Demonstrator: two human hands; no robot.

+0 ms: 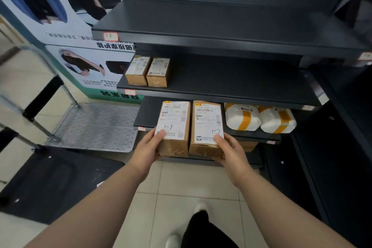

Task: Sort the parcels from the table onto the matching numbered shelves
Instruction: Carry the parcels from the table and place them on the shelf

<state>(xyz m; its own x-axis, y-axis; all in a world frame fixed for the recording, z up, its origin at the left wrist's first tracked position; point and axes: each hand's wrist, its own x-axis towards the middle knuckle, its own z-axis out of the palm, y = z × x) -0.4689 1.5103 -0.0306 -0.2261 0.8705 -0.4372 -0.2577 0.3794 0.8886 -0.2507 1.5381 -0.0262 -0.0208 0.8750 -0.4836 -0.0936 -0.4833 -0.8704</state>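
Just now two brown cardboard parcels, each with a white label handwritten 1-7, lie side by side over the front edge of a dark shelf, near its left end. The left hand grips the left parcel, thumb on the label. The right hand grips the right parcel likewise, both arms outstretched.

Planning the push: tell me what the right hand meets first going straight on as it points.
The right hand grips the right box; beyond it the shelf looks free toward its dark back, though depth is unclear. The white parcel lies off to the right, outside that line.
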